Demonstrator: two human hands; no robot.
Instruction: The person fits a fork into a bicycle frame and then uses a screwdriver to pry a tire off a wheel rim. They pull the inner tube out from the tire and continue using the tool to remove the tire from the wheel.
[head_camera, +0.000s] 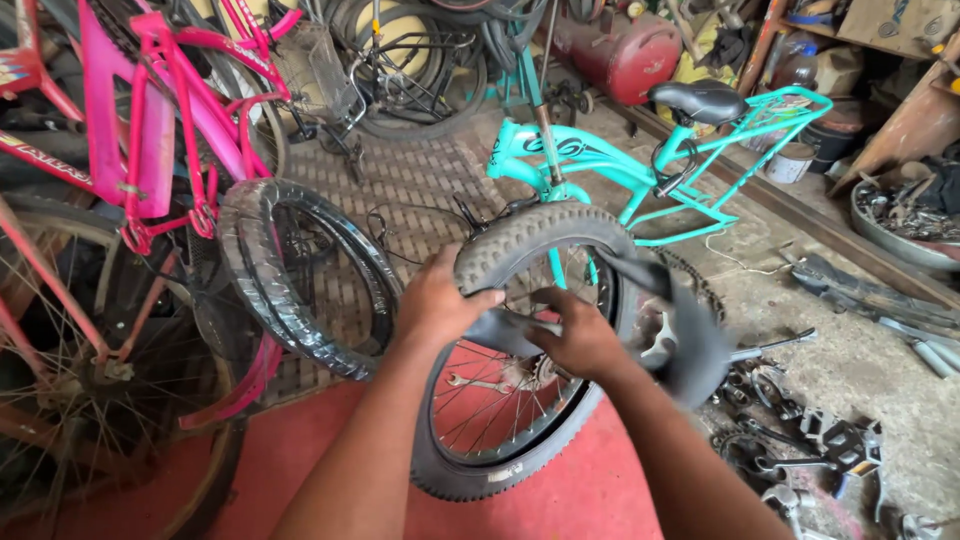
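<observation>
While left hand (437, 305) grips tyre (520, 240), right hand (583, 338) clutches inner tube (690, 340).

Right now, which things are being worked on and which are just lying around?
In hand:
left hand gripping the knobbly black tyre on the spoked wheel
right hand holding the floppy black inner tube

Lying about:
turquoise bicycle frame
loose black tyres
pink bicycle
metal tools on the floor
</observation>
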